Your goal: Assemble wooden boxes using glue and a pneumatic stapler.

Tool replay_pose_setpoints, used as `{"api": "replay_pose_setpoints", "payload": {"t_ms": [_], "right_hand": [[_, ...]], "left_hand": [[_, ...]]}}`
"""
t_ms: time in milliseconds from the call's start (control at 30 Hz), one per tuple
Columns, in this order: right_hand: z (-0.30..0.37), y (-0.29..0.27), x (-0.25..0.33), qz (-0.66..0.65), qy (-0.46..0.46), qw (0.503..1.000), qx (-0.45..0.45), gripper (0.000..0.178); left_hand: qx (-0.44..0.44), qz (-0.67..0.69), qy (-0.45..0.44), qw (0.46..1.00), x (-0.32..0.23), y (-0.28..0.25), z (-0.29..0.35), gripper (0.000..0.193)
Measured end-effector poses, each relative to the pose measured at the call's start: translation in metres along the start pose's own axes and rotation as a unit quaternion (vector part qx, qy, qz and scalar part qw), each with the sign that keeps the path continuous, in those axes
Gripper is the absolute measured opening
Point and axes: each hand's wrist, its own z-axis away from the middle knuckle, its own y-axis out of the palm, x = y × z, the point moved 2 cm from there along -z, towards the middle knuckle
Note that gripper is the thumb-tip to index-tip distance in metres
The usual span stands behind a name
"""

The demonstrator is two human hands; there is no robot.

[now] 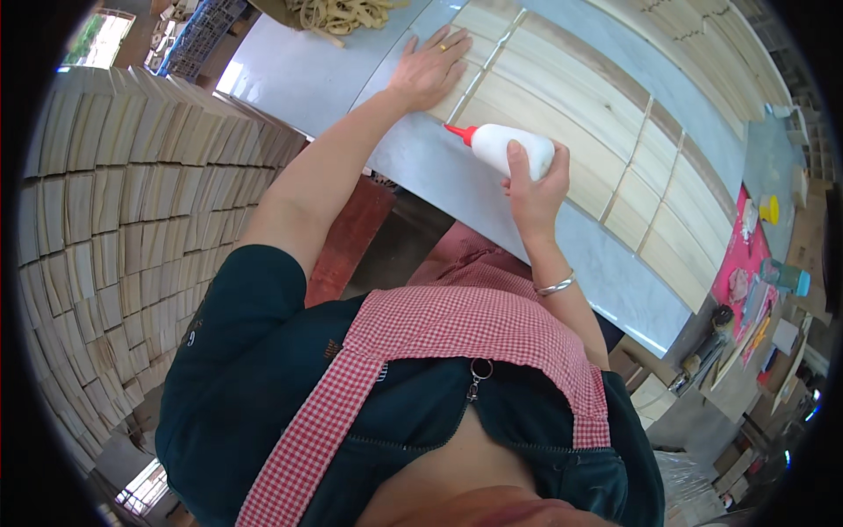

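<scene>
My right hand (537, 189) is wrapped round a white glue bottle (502, 147) with a red nozzle, tipped to the left. The nozzle's tip is at the near end of a shiny whitish line (479, 77) that runs across a panel of pale wooden strips (562, 97). Whether the tip touches the wood, I cannot tell. My left hand (430, 70) lies flat on the panel's left end, fingers stretched out, a ring on one finger. Two more cross seams divide the panel farther right.
The panel rests on a grey marbled tabletop (457, 180). Tall stacks of wooden pieces (140, 202) stand at left. Curly pale strips (347, 16) lie at the far left of the table. More boards (702, 35) are at the far right, near a pink surface (731, 255) with tools and jars.
</scene>
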Motion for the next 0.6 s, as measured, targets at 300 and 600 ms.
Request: {"api": "replay_pose_setpoints", "payload": {"t_ms": [300,600], "right_hand": [[-0.094,0.0,-0.01,-0.095,-0.001,0.986,-0.134,0.054],[-0.146,0.029,-0.003,-0.006,-0.033,0.988,-0.151,0.058]], "left_hand": [[0.025,0.028,-0.03,0.999,-0.006,-0.008,0.001,0.05],[0.024,-0.026,-0.024,0.999,-0.005,-0.011,-0.001,0.054]]}}
